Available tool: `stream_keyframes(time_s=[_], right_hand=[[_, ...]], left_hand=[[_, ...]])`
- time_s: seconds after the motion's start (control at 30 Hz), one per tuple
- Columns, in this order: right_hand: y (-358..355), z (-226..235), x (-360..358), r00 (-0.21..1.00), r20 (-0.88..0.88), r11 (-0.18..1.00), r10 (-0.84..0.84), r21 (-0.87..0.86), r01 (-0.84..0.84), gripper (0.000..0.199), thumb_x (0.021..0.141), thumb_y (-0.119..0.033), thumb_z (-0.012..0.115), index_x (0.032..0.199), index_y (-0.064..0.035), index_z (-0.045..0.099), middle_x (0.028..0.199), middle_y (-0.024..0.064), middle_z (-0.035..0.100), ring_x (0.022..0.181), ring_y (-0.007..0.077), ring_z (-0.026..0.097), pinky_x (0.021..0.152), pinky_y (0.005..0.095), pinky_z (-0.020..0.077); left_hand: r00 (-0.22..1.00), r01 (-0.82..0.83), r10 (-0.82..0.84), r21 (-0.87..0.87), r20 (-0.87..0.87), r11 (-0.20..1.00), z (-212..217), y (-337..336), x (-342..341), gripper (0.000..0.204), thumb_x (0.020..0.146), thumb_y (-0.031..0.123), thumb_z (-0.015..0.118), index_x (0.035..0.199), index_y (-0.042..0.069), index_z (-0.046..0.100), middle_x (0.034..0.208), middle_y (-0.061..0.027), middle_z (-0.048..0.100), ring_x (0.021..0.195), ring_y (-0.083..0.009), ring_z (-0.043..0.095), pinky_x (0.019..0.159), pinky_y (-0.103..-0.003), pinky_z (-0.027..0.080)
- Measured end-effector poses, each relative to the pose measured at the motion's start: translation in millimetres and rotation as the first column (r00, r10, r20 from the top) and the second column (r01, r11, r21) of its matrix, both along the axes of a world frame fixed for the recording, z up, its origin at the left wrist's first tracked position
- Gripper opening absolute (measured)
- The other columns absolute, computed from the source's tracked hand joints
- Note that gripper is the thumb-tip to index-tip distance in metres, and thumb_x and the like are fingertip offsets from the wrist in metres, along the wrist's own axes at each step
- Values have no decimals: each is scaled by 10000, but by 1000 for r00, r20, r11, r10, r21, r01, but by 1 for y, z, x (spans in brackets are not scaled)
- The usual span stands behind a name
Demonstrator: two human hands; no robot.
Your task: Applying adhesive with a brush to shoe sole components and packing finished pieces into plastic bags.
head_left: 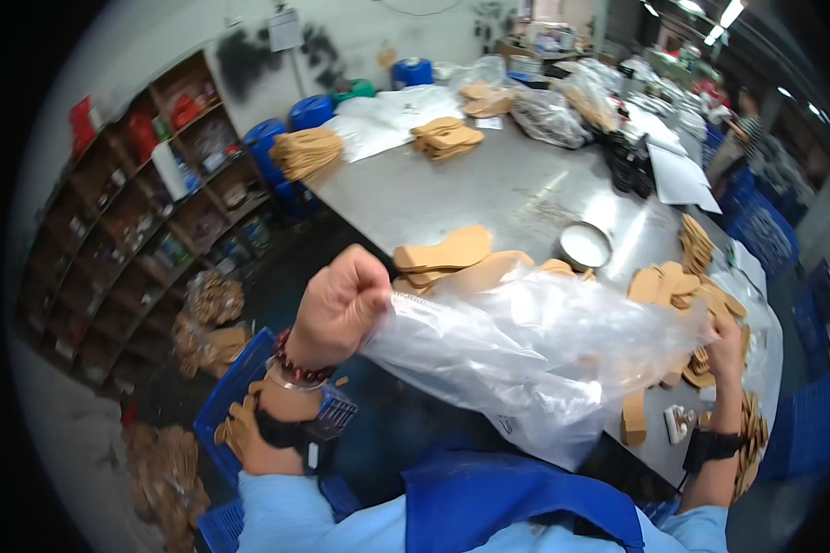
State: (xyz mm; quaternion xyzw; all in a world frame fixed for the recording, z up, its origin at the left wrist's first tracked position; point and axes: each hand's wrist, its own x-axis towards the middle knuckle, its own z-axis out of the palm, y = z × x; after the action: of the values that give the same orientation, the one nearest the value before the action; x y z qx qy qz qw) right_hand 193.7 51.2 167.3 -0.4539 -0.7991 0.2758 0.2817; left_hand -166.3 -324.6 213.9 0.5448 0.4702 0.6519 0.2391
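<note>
The left hand (pixel 339 304) is closed in a fist on one edge of a large clear plastic bag (pixel 535 355), while the right hand (pixel 727 346) is clenched on the opposite edge, so the bag is stretched between both hands above the near edge of the grey metal surface (pixel 489 184). Tan insole blanks (pixel 447 251) lie in loose piles on the surface just beyond the bag, and a round metal tin (pixel 584 245) stands near them. A blue crate (pixel 235 387) holding more blanks sits on the floor below the left hand.
</note>
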Motion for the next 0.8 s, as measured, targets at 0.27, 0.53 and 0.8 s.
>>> stream_keyframes(time_s=[0.27,0.53,0.8], right_hand=[[-137,32,-101,-102,-348,-212,932,-292,-933,937,770,-514,764,1403,53,370,1374,170,488,1249,224,475,1042,346,374],[-70,7,38,320,-379,116,868,-472,-874,628,801,-360,768,1242,22,535,1111,118,644,1008,183,608,857,311,494],[-110,18,65,793,-608,817,-23,-469,-336,315,836,-172,703,1071,29,642,919,87,686,865,196,651,781,309,513]], left_hand=[[720,216,-201,-60,-664,975,11,92,65,186,874,193,705,865,64,572,711,-68,585,608,-227,604,563,-307,478],[999,-18,31,-363,31,932,-13,94,-52,62,923,97,623,910,73,568,719,35,559,563,-16,467,496,-186,390],[491,780,-825,-280,-280,559,-49,106,35,315,883,187,672,1181,85,646,1125,-180,655,1031,-256,627,856,-353,487]])
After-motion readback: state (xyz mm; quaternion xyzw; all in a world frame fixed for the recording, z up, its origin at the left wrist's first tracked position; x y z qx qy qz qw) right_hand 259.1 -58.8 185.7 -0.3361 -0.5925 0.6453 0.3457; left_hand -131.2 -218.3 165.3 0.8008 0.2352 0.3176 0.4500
